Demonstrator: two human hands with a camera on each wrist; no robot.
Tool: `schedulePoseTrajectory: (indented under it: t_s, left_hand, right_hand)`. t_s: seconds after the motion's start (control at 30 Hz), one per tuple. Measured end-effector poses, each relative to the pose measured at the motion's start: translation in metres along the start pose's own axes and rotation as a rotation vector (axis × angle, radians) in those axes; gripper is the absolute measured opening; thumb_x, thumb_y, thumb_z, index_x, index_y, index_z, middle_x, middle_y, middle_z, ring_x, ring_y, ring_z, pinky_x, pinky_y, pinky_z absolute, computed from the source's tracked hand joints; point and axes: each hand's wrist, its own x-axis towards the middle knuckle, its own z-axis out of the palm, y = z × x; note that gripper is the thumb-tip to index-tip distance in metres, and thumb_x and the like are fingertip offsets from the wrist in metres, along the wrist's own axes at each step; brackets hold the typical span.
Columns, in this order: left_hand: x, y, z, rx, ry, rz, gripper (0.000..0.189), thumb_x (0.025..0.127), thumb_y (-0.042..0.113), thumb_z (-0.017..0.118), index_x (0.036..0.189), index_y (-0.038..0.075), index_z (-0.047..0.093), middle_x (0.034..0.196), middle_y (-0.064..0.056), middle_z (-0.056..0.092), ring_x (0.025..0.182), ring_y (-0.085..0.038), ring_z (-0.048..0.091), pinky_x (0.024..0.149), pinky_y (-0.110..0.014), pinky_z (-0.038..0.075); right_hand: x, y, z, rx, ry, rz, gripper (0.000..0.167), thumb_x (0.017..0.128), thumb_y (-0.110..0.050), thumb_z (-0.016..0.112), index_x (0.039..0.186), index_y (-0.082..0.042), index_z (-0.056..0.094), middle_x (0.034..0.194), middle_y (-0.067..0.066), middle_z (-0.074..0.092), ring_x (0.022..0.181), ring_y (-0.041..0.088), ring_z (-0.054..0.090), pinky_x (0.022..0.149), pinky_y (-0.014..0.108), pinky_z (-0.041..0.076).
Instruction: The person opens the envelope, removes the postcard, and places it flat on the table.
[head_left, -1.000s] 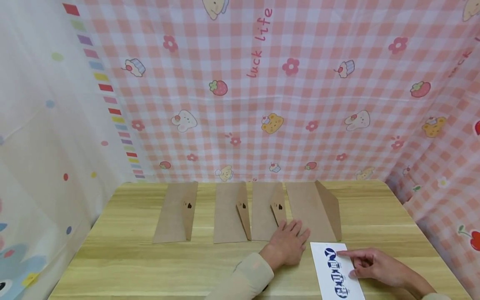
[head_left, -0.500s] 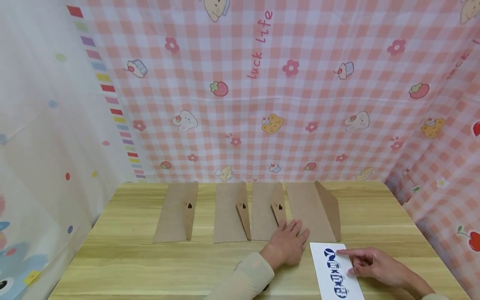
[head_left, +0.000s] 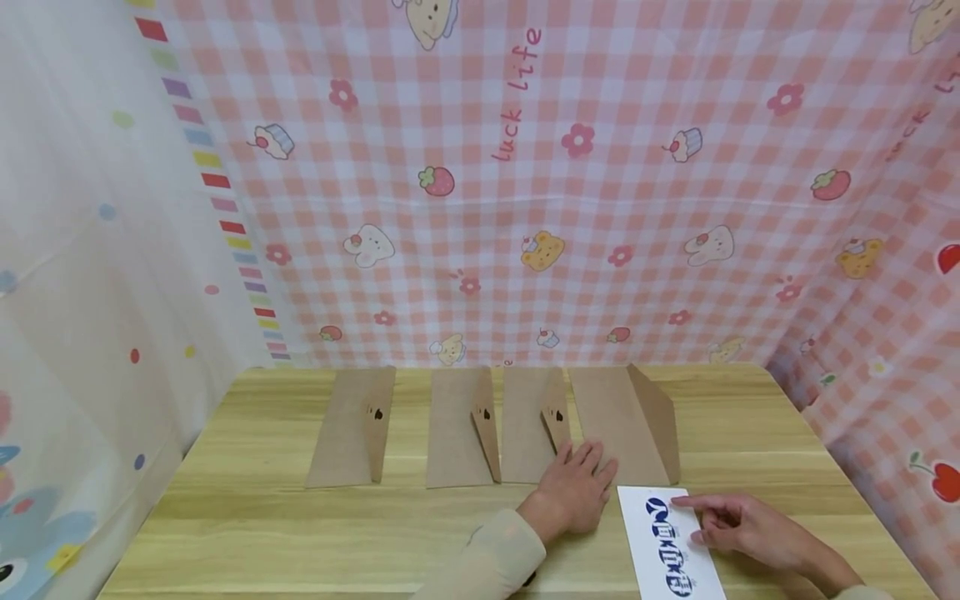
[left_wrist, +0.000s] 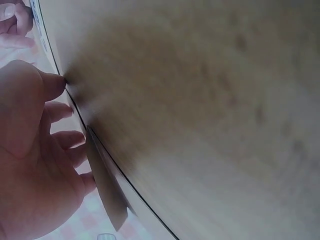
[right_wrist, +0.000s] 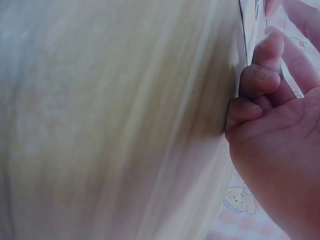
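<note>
In the head view my left hand (head_left: 573,493) lies palm down with fingers spread, touching the near edges of a brown paper envelope (head_left: 529,417) and the wider-flapped envelope (head_left: 615,425) to its right. The left wrist view shows the same hand (left_wrist: 30,145) from below, against the tabletop. My right hand (head_left: 753,529) has its index finger extended onto a white card (head_left: 671,542) with dark blue printed characters. Its thumb reaches the card's right side. In the right wrist view, the other fingers (right_wrist: 260,80) are curled towards the palm.
Two more brown envelopes stand to the left, one mid-table (head_left: 459,425) and one farther left (head_left: 345,429); their flaps, like the third's, carry a small dark print. All lie along the far side of the wooden table (head_left: 300,542). A checked curtain (head_left: 480,208) hangs behind.
The head view has shifted very slightly. Both hands, the card and the envelopes keep practically the same places on the table.
</note>
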Motion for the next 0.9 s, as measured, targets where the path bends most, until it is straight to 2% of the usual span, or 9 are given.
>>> schedulePoseTrajectory:
  t_s: [0.13, 0.33, 0.47, 0.73, 0.9]
  left_hand:
    - [-0.001, -0.002, 0.001, -0.006, 0.025, 0.006, 0.053, 0.106, 0.043, 0.033, 0.157, 0.029, 0.028, 0.164, 0.004, 0.024, 0.150, -0.013, 0.021, 0.121, -0.037, 0.021]
    - [-0.004, -0.007, 0.000, -0.031, 0.046, 0.020, 0.055, 0.106, 0.046, 0.035, 0.157, 0.030, 0.028, 0.164, 0.002, 0.024, 0.151, -0.015, 0.022, 0.122, -0.038, 0.018]
    - [-0.007, -0.012, -0.002, -0.054, 0.072, 0.024, 0.055, 0.105, 0.045, 0.038, 0.157, 0.029, 0.029, 0.163, 0.000, 0.026, 0.150, -0.017, 0.023, 0.122, -0.039, 0.017]
    - [-0.015, -0.025, -0.002, -0.115, 0.126, 0.010, 0.053, 0.106, 0.041, 0.038, 0.156, 0.028, 0.031, 0.163, -0.004, 0.026, 0.150, -0.021, 0.024, 0.122, -0.041, 0.018]
    - [-0.021, -0.032, -0.003, -0.161, 0.139, -0.007, 0.053, 0.106, 0.041, 0.038, 0.157, 0.026, 0.030, 0.164, -0.006, 0.024, 0.151, -0.023, 0.022, 0.122, -0.042, 0.018]
  right_hand:
    - [0.001, -0.002, 0.001, -0.004, 0.016, 0.002, 0.034, 0.095, 0.001, 0.061, 0.127, 0.012, 0.058, 0.073, 0.012, 0.044, 0.067, -0.007, 0.045, 0.046, 0.028, 0.036]
    - [0.005, -0.005, 0.001, -0.013, 0.037, -0.045, 0.033, 0.093, 0.004, 0.062, 0.124, 0.014, 0.058, 0.073, 0.014, 0.046, 0.066, -0.006, 0.045, 0.046, 0.031, 0.037]
    - [0.009, -0.006, 0.001, -0.027, 0.040, -0.070, 0.033, 0.092, 0.005, 0.062, 0.124, 0.014, 0.058, 0.074, 0.011, 0.047, 0.066, -0.003, 0.047, 0.048, 0.028, 0.040]
    - [0.022, -0.018, 0.003, -0.108, 0.088, -0.041, 0.033, 0.093, -0.001, 0.064, 0.123, 0.011, 0.061, 0.076, 0.001, 0.053, 0.068, -0.005, 0.047, 0.049, 0.025, 0.040]
    - [0.031, -0.022, 0.004, -0.075, 0.065, -0.089, 0.032, 0.094, 0.005, 0.060, 0.125, 0.013, 0.058, 0.078, 0.004, 0.055, 0.070, -0.002, 0.051, 0.052, 0.025, 0.044]
